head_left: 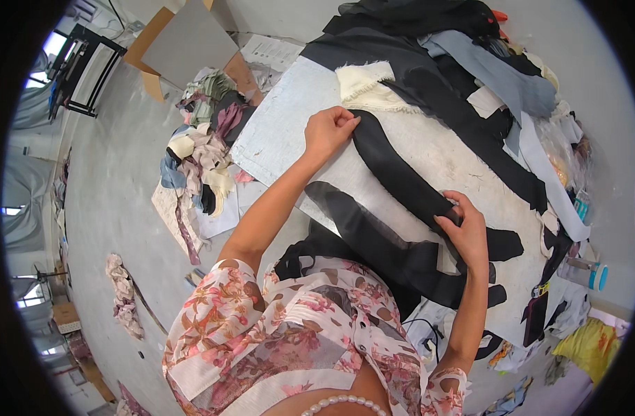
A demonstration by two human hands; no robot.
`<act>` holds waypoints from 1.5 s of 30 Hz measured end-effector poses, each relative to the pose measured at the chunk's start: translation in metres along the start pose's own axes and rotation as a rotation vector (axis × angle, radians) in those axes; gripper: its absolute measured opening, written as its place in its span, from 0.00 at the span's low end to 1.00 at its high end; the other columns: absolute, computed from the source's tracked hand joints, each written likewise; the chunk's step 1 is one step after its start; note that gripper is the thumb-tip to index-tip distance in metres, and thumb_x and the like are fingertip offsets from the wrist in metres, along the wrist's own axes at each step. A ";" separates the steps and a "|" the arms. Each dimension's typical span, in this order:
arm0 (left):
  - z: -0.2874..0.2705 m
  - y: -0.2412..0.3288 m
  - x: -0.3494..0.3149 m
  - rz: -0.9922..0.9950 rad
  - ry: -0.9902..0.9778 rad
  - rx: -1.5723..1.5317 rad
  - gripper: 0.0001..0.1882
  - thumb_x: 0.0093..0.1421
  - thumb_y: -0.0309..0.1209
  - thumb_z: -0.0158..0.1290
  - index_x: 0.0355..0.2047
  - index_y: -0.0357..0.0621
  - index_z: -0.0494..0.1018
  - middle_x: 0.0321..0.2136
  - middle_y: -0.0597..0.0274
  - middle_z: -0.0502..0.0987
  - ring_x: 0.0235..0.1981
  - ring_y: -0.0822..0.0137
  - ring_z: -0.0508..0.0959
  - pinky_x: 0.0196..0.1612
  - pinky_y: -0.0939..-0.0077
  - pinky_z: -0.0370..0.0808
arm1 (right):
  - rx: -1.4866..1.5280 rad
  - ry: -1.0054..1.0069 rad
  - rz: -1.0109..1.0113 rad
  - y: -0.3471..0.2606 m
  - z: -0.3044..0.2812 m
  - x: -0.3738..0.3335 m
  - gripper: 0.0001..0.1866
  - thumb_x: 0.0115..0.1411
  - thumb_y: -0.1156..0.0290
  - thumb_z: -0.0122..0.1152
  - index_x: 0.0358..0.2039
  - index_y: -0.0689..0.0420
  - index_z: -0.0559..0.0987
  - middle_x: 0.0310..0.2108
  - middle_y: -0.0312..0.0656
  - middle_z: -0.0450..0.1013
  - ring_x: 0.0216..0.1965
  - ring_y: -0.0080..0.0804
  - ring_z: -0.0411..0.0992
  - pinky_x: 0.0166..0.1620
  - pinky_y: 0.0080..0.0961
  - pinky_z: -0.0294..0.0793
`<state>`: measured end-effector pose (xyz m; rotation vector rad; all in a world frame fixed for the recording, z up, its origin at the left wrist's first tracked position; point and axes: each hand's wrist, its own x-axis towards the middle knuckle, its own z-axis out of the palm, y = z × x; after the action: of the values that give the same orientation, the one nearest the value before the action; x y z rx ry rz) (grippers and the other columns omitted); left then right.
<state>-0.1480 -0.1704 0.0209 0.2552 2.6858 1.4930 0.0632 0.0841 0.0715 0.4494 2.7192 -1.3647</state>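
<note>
A long curved strip of black fabric point(400, 172) stretches between my hands above the pale worktable point(269, 132). My left hand point(329, 133) pinches its far end between thumb and fingers. Farther along the strip, to the right and nearer to me, my right hand point(464, 225) grips its edge with thumb and forefinger. Closer to my body lies a second strip of sheer black fabric point(362, 225), running along the table's near edge and under my right wrist. A cream piece of cloth with frayed edges point(362, 87) rests just beyond my left hand.
Black fabric point(393, 52) is heaped at the far side, with grey-blue cloth point(518, 76) over it. Mixed scraps point(203, 159) lie on the floor to the left, near an open cardboard box point(186, 45). A turquoise-lidded container point(597, 276) stands at the right.
</note>
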 end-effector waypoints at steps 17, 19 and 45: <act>0.031 0.019 -0.005 0.600 0.038 0.445 0.20 0.65 0.41 0.50 0.55 0.48 0.72 0.60 0.50 0.66 0.62 0.50 0.64 0.64 0.55 0.58 | -0.080 0.003 -0.042 0.006 0.002 0.007 0.25 0.49 0.73 0.70 0.49 0.52 0.75 0.23 0.45 0.75 0.24 0.42 0.73 0.32 0.32 0.71; 0.046 0.018 -0.009 0.668 -0.038 0.658 0.24 0.68 0.46 0.46 0.59 0.50 0.69 0.64 0.47 0.61 0.67 0.47 0.56 0.67 0.48 0.49 | -0.072 0.003 -0.035 0.008 0.000 0.005 0.25 0.49 0.72 0.70 0.49 0.52 0.75 0.22 0.45 0.75 0.24 0.42 0.73 0.32 0.32 0.70; 0.031 0.029 -0.011 0.777 -0.236 0.764 0.46 0.54 0.68 0.49 0.67 0.57 0.59 0.68 0.47 0.51 0.71 0.45 0.46 0.69 0.40 0.39 | -0.306 0.077 -0.053 0.020 0.003 -0.004 0.31 0.48 0.66 0.72 0.54 0.51 0.73 0.31 0.51 0.78 0.33 0.51 0.77 0.37 0.40 0.74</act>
<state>-0.1297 -0.1310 0.0290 1.5170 2.9297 0.3205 0.0721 0.0925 0.0552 0.4157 2.9518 -0.9316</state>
